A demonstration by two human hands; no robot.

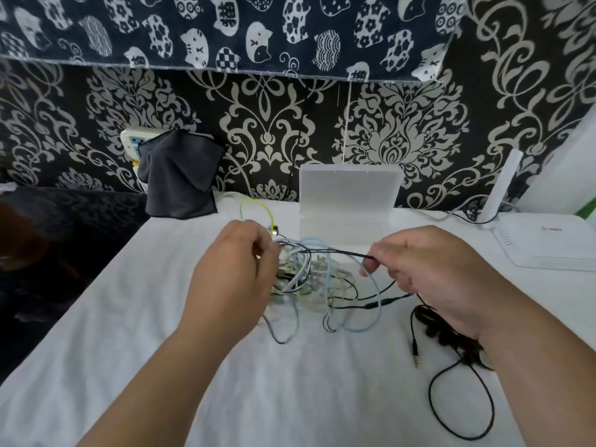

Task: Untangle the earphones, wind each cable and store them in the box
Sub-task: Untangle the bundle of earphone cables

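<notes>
A tangle of earphone cables (pixel 309 279) lies on the white cloth in the middle of the table, with black, pale blue and yellow-green strands. My left hand (pixel 232 272) pinches into the left side of the tangle. My right hand (pixel 429 275) pinches a black cable (pixel 342 252) that runs taut from the tangle. More of the black cable loops down to the right, and its jack plug (pixel 415 353) lies on the cloth. The clear plastic box (pixel 348 195) stands open just behind the tangle, its lid upright.
A white router (pixel 548 246) with an upright antenna sits at the right edge. A dark grey cloth (pixel 180 179) hangs over a power strip at the back left. Patterned fabric covers the wall behind. The table's left edge drops off to a dark floor.
</notes>
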